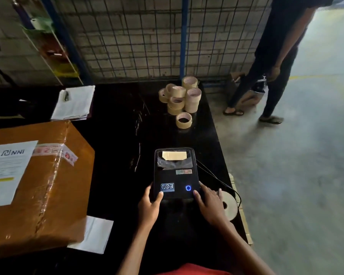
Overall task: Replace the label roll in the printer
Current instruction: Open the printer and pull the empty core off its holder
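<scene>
- While both hands rest on the near end of the label printer (175,173), the left hand (149,207) curls loosely round its left corner, thumb on top beside the sticker.
- Spread flat, the right hand (210,203) presses the printer's right corner without closing on anything.
- Just right of that hand lies a white label roll (231,205), partly hidden under the fingers, touching the black cable (216,177).
- Through the printer's clear window shows what seems a tan roll core.
- Left on the black table (119,147) sits a taped cardboard box (48,185).
- Farther back, packing-tape rolls (182,98) are piled together.
</scene>
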A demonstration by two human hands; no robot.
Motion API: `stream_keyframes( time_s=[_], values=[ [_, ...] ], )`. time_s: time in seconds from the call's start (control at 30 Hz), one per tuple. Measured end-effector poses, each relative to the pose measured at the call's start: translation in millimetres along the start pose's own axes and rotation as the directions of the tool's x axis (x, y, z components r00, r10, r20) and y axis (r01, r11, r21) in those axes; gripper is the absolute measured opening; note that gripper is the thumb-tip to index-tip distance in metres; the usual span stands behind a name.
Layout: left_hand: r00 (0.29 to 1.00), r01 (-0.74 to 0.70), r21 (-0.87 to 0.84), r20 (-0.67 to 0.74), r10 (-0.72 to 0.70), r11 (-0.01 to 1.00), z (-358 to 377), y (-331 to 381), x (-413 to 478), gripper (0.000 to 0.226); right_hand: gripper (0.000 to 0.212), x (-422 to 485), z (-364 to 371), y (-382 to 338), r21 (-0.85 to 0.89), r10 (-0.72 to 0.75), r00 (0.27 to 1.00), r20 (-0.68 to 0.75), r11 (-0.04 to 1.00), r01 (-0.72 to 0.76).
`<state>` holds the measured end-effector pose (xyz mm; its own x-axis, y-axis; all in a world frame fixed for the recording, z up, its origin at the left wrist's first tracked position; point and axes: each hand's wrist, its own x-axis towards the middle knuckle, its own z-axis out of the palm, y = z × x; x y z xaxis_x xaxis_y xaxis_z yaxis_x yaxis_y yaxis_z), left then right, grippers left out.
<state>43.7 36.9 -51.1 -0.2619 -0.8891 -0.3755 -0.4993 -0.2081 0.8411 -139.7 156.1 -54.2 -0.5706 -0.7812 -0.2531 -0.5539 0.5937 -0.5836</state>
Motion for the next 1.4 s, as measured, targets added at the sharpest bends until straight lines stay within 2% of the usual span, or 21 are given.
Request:
stream_keyframes(
  time_s=[0.2,0.67,0.8,0.9,0.97,1.03,1.13,1.3,1.4],
  values=[
    [0.995,-0.08,0.034,0.055,0.078,0.996,-6,-14,2,0.062,0.06,3,4,6,-0.1,-0.026,0.999,0.032,0.995,0.03],
    [0.971,-0.227,0.027,0.081,0.224,0.974,-9,-27,7,0.065,0.061,9,6,15,-0.118,-0.063,0.997,0.045,0.991,0.068],
    [0.971,-0.217,0.07,0.12,0.208,0.974,-18,-41,7,0.083,0.066,5,5,29,-0.057,-0.13,0.99,0.055,0.989,0.133],
    [0.972,-0.212,0.134,0.129,0.195,0.968,-16,-49,8,0.095,0.084,5,2,38,-0.111,-0.16,0.982,0.096,0.979,0.171],
    [0.979,-0.199,0.142,0.066,0.191,0.97,-11,-49,10,0.086,0.081,9,1,35,-0.198,-0.144,0.987,0.076,0.968,0.157],
    [0.985,-0.171,0.129,0.018,0.17,0.977,-7,-45,12,0.074,0.062,15,-1,28,-0.269,-0.138,0.989,0.054,0.952,0.148],
    [0.991,-0.133,0.142,-0.011,0.136,0.981,-4,-40,14,0.063,0.048,23,-3,23,-0.265,-0.121,0.991,0.05,0.955,0.13],
    [0.99,-0.133,0.206,-0.013,0.139,0.969,-7,-37,14,0.056,0.048,22,-4,31,-0.269,-0.132,0.991,0.022,0.954,0.133],
    [0.982,-0.186,0.269,0.014,0.19,0.945,-9,-34,13,0.055,0.049,19,-1,33,-0.284,-0.178,0.984,-0.006,0.944,0.169]
  ],
)
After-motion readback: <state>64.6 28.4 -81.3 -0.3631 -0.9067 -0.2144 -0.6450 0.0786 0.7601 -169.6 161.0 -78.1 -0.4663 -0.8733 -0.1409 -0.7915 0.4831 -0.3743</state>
